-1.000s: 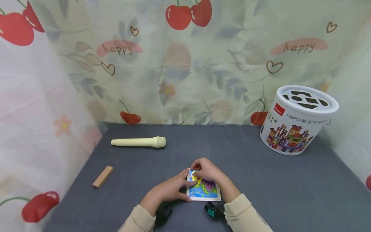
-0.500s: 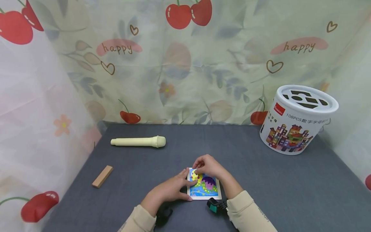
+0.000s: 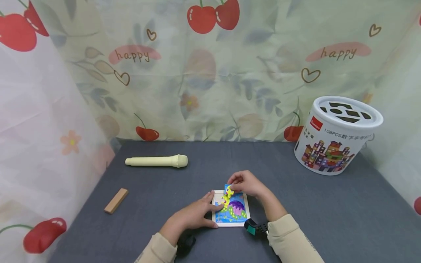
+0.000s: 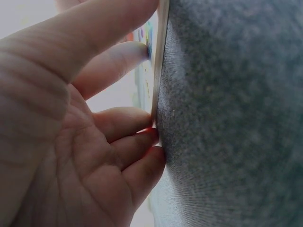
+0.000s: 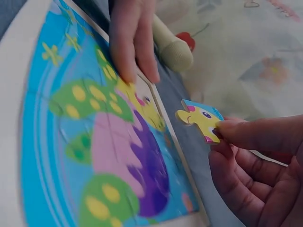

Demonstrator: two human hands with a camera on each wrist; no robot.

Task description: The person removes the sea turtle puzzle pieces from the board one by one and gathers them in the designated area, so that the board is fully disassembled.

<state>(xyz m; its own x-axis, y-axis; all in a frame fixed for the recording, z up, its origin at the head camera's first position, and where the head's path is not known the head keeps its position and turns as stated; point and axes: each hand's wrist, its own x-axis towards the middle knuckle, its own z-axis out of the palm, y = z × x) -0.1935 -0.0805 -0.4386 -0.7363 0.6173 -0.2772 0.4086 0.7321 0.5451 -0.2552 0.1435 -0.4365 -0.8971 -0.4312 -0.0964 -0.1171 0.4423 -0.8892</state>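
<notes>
A jigsaw puzzle of a sea turtle lies in a wooden frame on the dark table. My right hand pinches a puzzle piece between thumb and fingers, raised above the frame's far edge; it shows a yellow face with a blue corner. Bare wood shows at the far left corner of the puzzle. My left hand rests along the frame's left side, with one finger pressing on the picture and the thumb at the near left corner. In the left wrist view, fingertips touch the frame's edge.
A pale toy microphone lies at the back left, and a wooden block lies nearer on the left. At the back right stands a white bucket with a slotted lid. A patterned curtain hangs behind the table.
My right hand has lifted the face piece out of the puzzle's far left corner and moved it right and up, baring the wood beneath. My left hand has stayed in place.
</notes>
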